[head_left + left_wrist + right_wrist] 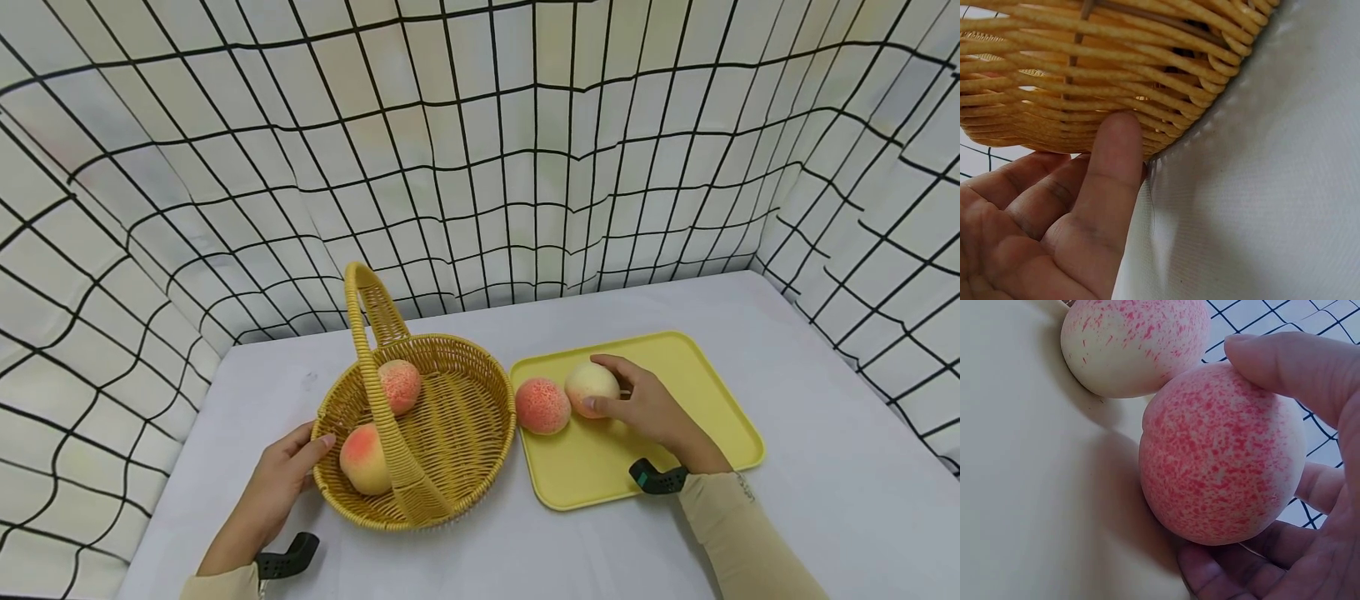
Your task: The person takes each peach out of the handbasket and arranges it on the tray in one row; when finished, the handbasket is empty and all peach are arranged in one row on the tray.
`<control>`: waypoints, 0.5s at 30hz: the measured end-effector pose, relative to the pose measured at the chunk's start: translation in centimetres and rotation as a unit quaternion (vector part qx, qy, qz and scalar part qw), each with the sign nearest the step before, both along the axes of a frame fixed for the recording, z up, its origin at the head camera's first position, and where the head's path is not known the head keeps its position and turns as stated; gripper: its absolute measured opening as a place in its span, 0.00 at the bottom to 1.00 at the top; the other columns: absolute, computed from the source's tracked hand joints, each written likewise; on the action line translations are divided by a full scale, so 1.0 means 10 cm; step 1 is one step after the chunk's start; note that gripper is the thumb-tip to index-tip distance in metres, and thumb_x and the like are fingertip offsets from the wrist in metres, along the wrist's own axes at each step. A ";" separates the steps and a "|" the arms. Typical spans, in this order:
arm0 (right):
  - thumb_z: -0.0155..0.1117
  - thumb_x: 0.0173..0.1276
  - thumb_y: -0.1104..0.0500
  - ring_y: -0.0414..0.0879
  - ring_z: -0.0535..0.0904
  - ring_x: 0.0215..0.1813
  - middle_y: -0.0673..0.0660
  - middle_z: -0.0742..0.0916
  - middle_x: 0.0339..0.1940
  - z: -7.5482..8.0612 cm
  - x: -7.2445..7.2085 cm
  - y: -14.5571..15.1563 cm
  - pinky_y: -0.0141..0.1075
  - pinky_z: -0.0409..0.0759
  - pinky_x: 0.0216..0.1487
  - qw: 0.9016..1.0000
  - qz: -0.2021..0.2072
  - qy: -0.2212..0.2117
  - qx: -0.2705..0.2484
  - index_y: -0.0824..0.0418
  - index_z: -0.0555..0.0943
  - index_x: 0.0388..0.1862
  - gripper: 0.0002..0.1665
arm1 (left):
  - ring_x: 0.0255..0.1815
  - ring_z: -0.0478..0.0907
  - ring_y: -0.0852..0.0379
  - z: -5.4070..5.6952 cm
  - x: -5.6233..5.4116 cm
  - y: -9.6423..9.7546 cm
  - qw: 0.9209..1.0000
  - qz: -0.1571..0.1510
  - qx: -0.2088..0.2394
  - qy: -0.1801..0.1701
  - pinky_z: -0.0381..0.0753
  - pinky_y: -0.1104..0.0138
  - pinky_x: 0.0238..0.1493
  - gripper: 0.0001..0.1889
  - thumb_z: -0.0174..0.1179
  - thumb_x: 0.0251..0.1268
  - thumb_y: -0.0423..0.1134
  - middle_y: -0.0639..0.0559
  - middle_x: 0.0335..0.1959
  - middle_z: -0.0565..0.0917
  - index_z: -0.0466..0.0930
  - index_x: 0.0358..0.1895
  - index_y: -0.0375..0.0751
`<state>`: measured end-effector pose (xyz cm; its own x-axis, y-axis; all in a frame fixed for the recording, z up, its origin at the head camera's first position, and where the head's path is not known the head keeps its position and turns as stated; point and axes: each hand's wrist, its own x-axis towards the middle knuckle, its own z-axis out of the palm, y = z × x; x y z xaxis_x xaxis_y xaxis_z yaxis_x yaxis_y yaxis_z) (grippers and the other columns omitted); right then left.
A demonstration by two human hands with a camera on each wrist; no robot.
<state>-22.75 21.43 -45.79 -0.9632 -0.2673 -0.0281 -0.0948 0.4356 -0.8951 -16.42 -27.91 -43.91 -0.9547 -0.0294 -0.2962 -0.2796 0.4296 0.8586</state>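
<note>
A yellow wicker basket (474, 467) with a tall arched handle stands left of centre, two peaches inside: a speckled pink one (401, 385) and a yellow-red one (364, 460), partly hidden by the handle. My left hand (281, 479) grips the basket's left rim, thumb over the edge; in the left wrist view its fingers (1116, 156) touch the woven outer wall. My right hand (645, 408) holds a pale peach (591, 388) over the yellow tray (675, 367), thumb and fingers around it. In the right wrist view this peach (1222, 456) shows pink speckles. Left of it lies a pink peach (542, 406).
The basket's right side stands close against the tray's left edge. Both rest on a white-covered table (570, 550). White cloth with a black grid (480, 183) hangs behind and at both sides. A black band (660, 477) circles my right wrist, another (288, 557) my left.
</note>
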 end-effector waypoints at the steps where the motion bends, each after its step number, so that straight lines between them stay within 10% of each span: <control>1: 0.74 0.70 0.52 0.63 0.79 0.65 0.67 0.76 0.73 0.00 0.00 0.00 0.47 0.80 0.57 1.000 -0.001 0.000 -0.003 0.61 0.67 0.79 0.44 | 0.67 0.77 0.46 0.00 0.00 0.00 1.000 0.000 0.000 0.000 0.85 0.64 0.55 0.35 0.49 0.84 0.55 0.33 0.77 0.68 0.58 0.81 0.34; 15: 0.75 0.69 0.52 0.62 0.79 0.64 0.66 0.77 0.72 -0.07 -0.03 0.01 0.46 0.80 0.57 1.000 -0.004 0.004 0.000 0.61 0.68 0.79 0.44 | 0.66 0.77 0.49 0.00 0.00 0.01 1.000 0.000 -0.002 0.003 0.85 0.65 0.54 0.34 0.49 0.84 0.54 0.33 0.76 0.69 0.60 0.80 0.34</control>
